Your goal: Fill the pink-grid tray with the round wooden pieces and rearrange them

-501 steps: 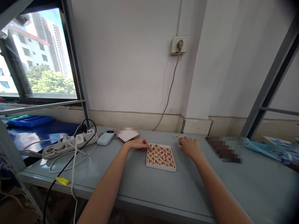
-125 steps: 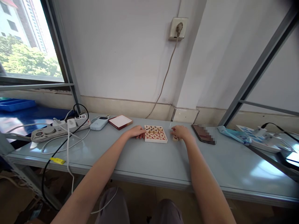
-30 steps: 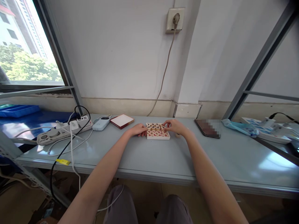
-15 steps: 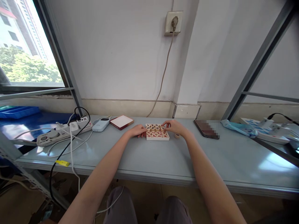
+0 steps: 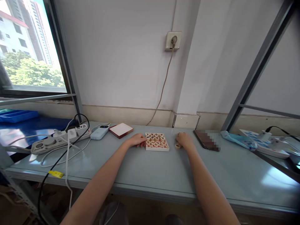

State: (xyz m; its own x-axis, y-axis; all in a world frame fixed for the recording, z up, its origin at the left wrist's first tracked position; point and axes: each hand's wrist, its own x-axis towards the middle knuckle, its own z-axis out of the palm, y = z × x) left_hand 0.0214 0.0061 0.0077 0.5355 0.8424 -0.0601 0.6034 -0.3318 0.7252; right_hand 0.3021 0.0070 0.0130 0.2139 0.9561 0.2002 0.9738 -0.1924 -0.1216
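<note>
A shallow white box (image 5: 157,149) lies on the table, filled with rows of round Chinese chess pieces (image 5: 155,140), black-marked at the back and red-marked in front. At its left edge, my left hand (image 5: 137,140) has its fingers curled, with the thumb against the box side. My right hand (image 5: 184,139) is to the right of the box, apart from it, fingers bent down to the tabletop. A loose chess piece (image 5: 177,146) with a dark mark lies right by these fingers. Whatever sits under the right fingertips is hidden.
Behind and left lies a dark red box lid (image 5: 121,130), beside a white power bank (image 5: 99,132). A power strip (image 5: 50,142) with trailing cables occupies the left end. To the right are a phone (image 5: 206,140), a blue plastic wrapper (image 5: 239,140) and another power strip (image 5: 272,149).
My right hand has left the box's back right corner and moved right, down to the loose piece. My left hand stays at the box. The camera view has tilted up slightly.
</note>
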